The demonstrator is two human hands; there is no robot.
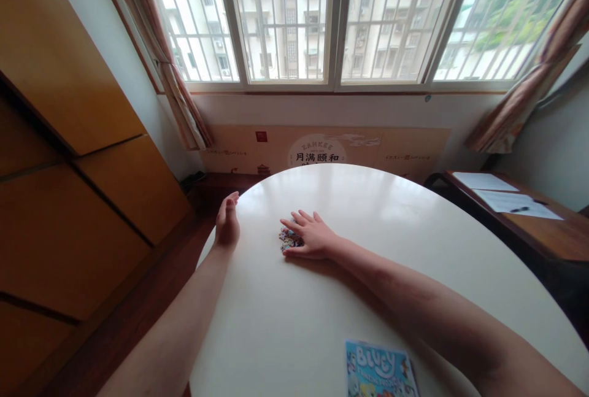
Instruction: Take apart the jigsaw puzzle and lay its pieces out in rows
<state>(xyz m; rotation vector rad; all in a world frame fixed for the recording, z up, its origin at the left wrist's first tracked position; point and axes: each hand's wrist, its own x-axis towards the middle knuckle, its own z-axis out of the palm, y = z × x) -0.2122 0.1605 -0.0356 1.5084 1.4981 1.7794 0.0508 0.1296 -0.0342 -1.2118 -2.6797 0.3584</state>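
Currently, small pieces [288,239] lie between right hand's [315,238] spread thumb and fingers; left hand [227,224], fingers together, is farther.

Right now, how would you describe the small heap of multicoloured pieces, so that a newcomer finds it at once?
On the glossy white round-edged table, find the bare right hand, palm down. Partly under it is the heap, loose and speckled, unlike the blue rectangular item printed "Bluey".

Pieces [289,241] partly hidden under right hand [313,237]; Bluey cover [380,371] cut by bottom edge; poster [317,146] part-hidden behind counter [271,323]; papers [506,201] illegible
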